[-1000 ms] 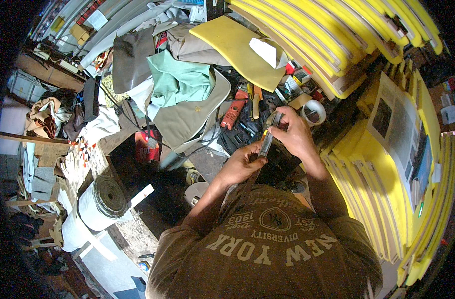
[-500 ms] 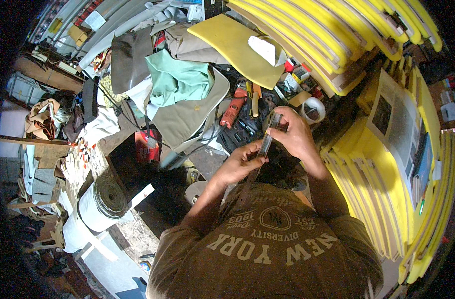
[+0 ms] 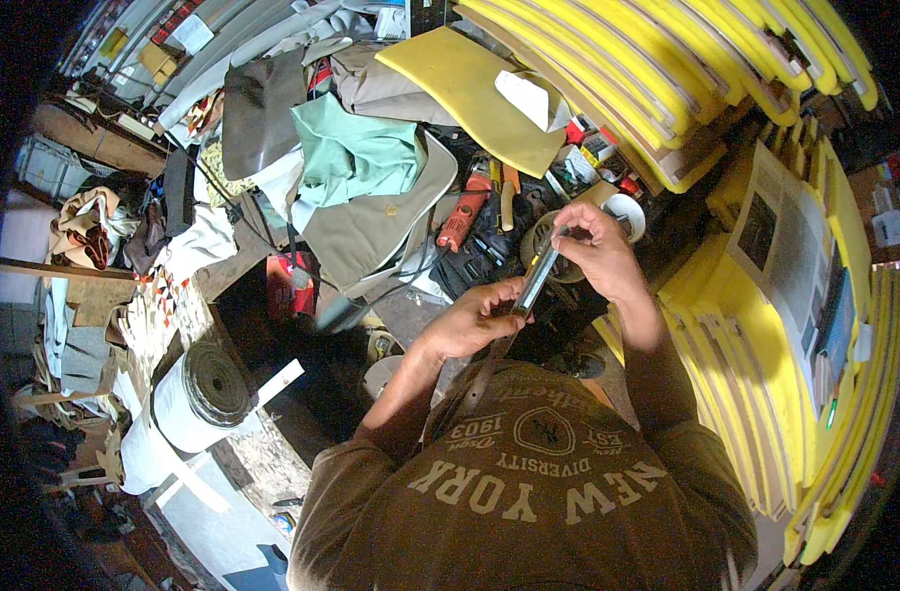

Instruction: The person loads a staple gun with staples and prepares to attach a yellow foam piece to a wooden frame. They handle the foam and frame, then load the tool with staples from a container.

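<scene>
A narrow, shiny metal strip (image 3: pixel 537 280) with a yellowish patch near its upper end slants up and right between my two hands, in front of my chest. My left hand (image 3: pixel 466 320) is closed round its lower end, thumb pressed against the side. At the upper end my right hand (image 3: pixel 603 258) pinches with thumb and index finger, the other fingers curled above. The exact kind of strip cannot be made out. Behind my right hand are a white round tub (image 3: pixel 622 215) and a pale round container (image 3: pixel 540 236), partly hidden.
A red power tool (image 3: pixel 464 217) lies among dark hand tools beyond my hands. Green cloth (image 3: pixel 356 153) and grey covered panels cover the bench at left. Yellow foam-edged boards (image 3: pixel 735 394) are stacked at right and far right. A white roll (image 3: pixel 189 404) lies at lower left.
My right hand has shifted right and slightly up, toward the strip's upper end, uncovering more of the strip. The strip leans further right. My left hand has barely moved.
</scene>
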The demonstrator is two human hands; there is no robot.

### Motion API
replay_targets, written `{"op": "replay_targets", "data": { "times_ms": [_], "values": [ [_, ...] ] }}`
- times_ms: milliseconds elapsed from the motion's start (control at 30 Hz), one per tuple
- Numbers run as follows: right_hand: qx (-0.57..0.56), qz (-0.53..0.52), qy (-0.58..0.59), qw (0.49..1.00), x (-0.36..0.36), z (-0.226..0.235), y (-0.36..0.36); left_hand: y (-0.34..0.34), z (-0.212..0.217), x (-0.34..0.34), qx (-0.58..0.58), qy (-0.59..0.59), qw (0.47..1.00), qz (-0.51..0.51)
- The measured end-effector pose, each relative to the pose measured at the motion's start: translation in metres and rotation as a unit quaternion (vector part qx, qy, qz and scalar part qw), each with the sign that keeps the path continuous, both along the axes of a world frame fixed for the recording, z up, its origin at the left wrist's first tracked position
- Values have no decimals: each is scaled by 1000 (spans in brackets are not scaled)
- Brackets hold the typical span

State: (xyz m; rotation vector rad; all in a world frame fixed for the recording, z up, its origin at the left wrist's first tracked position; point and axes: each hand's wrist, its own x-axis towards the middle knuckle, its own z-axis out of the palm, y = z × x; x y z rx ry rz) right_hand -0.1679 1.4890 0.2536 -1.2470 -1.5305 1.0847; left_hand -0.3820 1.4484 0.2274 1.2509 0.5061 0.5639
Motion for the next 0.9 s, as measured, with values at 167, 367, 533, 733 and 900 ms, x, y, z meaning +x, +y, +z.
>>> {"op": "replay_targets", "data": {
  "times_ms": [167, 367, 533, 733, 900],
  "values": [
    [-90, 86, 78, 989, 13, 12, 7, 1, 5, -4, -8, 3, 1000, -4],
    [-46, 179, 80, 979, 21, 17, 16, 6, 12, -11, -53, -19, 997, -44],
    [-51, 186, 84, 978, 22, 25, 17, 5, 14, -14, -53, -22, 997, -48],
    [-62, 155, 88, 982, 25, 32, 14, 3, 19, -16, -45, 1, 998, -47],
    [-41, 224, 97, 969, 29, 42, 16, 1, 16, -19, -73, -9, 995, -69]
  ]
}}
